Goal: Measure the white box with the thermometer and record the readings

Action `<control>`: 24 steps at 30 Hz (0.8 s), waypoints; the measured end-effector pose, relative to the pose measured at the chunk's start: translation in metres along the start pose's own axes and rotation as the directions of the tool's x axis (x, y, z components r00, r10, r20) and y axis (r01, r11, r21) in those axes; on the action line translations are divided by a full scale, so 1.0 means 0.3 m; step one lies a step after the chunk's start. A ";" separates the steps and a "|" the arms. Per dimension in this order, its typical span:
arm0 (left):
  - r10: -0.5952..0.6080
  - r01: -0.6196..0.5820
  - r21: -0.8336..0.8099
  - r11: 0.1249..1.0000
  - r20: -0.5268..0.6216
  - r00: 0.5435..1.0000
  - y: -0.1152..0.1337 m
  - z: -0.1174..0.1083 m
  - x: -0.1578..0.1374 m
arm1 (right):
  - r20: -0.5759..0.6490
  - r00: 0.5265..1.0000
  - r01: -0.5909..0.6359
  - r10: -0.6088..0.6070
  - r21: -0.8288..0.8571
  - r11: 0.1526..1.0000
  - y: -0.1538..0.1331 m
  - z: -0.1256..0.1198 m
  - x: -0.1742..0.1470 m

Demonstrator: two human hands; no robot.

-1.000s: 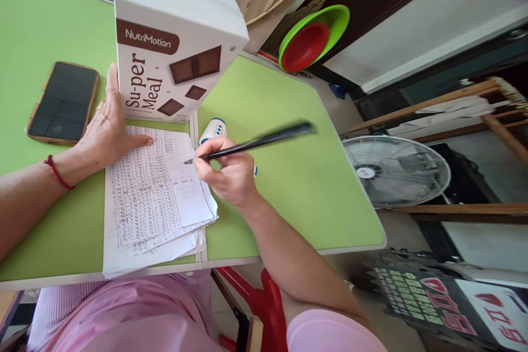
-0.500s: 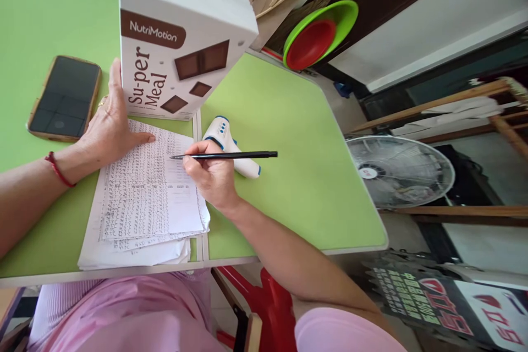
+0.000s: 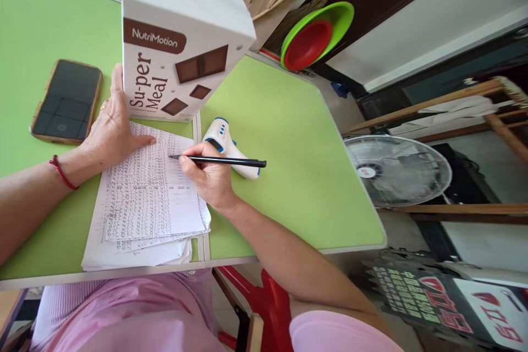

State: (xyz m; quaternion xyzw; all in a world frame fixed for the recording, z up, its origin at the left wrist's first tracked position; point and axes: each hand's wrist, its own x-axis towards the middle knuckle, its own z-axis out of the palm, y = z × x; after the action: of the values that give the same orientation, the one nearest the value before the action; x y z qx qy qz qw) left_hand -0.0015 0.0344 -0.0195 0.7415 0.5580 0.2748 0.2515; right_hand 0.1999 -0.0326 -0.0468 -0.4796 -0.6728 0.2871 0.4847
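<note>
My right hand (image 3: 209,176) is closed around a black pen (image 3: 243,162), its tip at the handwritten lines on a stack of paper sheets (image 3: 142,203). Rows of dense handwriting fill much of the top sheet; its right part is mostly blank. My left hand (image 3: 111,129) lies with fingers stretched out, thumb across the upper left of the sheets and fingers beside a white NutriMotion box (image 3: 159,80). The box stands upright behind the paper. Just beyond my right hand lies a white and blue handheld thermometer (image 3: 225,140), partly covered by the hand.
A smartphone in a tan case (image 3: 67,100) lies left of my left hand on the green table (image 3: 297,198). Off the table's right side are a fan (image 3: 398,170), green and red basins (image 3: 309,44) and a wooden rack (image 3: 457,210). A red stool (image 3: 266,308) is below.
The pen has tilted, its back end now lower and a little further left. My right hand has shifted slightly left along the lines. The left hand stays in place.
</note>
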 end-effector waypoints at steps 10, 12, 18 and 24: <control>0.153 -0.157 -0.076 0.985 -0.053 0.987 -0.090 0.030 0.007 | 0.017 1.000 -0.011 0.011 0.002 1.000 -0.012 -0.001 -0.002; 0.148 -0.152 -0.064 0.986 -0.054 0.987 -0.094 0.030 0.008 | 0.013 1.000 -0.009 0.009 0.010 1.000 -0.012 -0.002 -0.001; 0.157 -0.159 -0.059 0.986 -0.043 0.987 -0.080 0.026 0.010 | -0.004 1.000 -0.004 0.004 0.039 0.999 -0.007 0.000 -0.002; 0.064 -0.064 -0.034 0.997 0.004 0.998 -0.035 0.009 0.008 | -0.007 1.000 -0.019 0.019 0.004 1.000 -0.010 0.001 0.000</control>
State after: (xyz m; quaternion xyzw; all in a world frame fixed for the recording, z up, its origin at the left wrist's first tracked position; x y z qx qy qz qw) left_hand -0.0063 0.0391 -0.0283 0.7555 0.5283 0.2903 0.2567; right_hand 0.1985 -0.0338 -0.0443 -0.4860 -0.6660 0.2913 0.4851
